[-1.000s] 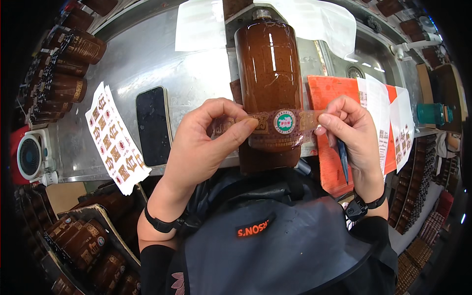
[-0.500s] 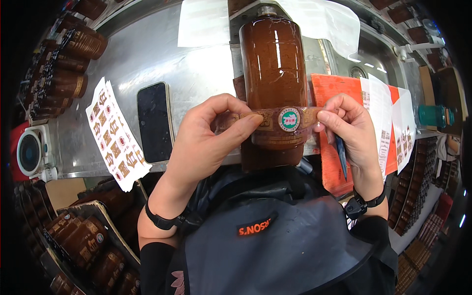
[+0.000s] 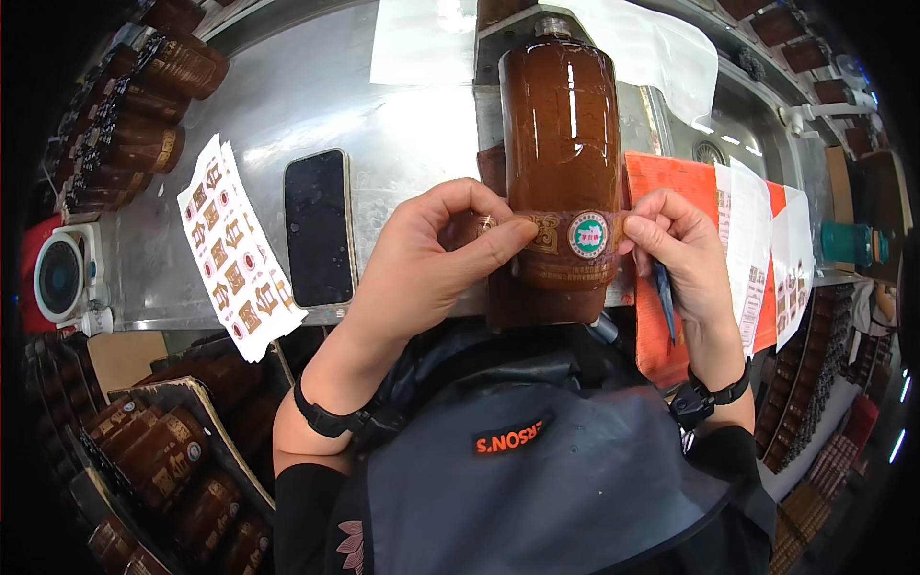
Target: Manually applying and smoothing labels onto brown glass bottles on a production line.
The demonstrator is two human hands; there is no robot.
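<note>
A large brown glazed bottle (image 3: 561, 125) lies on its side with its neck pointing away from me. Across its lower part runs a clear decorated strip label (image 3: 546, 233) with gold patterns and a round green-and-white emblem. Thumb and forefinger of my left hand (image 3: 436, 244) pinch the strip's left part against the bottle's side. On the other side, my right hand (image 3: 685, 249) pinches the strip's right end close to the glass. A slim blue pointed tool (image 3: 665, 302), possibly tweezers, is tucked under the right hand's fingers and points toward me.
Left of the bottle lie a dark phone (image 3: 319, 230) and printed label sheets (image 3: 235, 249) on the metal table (image 3: 383, 134). An orange folder (image 3: 652, 335) with papers is at right, near a sink (image 3: 709, 149). Crates of brown bottles (image 3: 172, 450) stand lower left; more bottles (image 3: 144, 144) line the far left.
The strip, earlier held out with its ends off the bottle, now lies closer around the glass, and its right end has moved in against the side. The whole view has shifted slightly.
</note>
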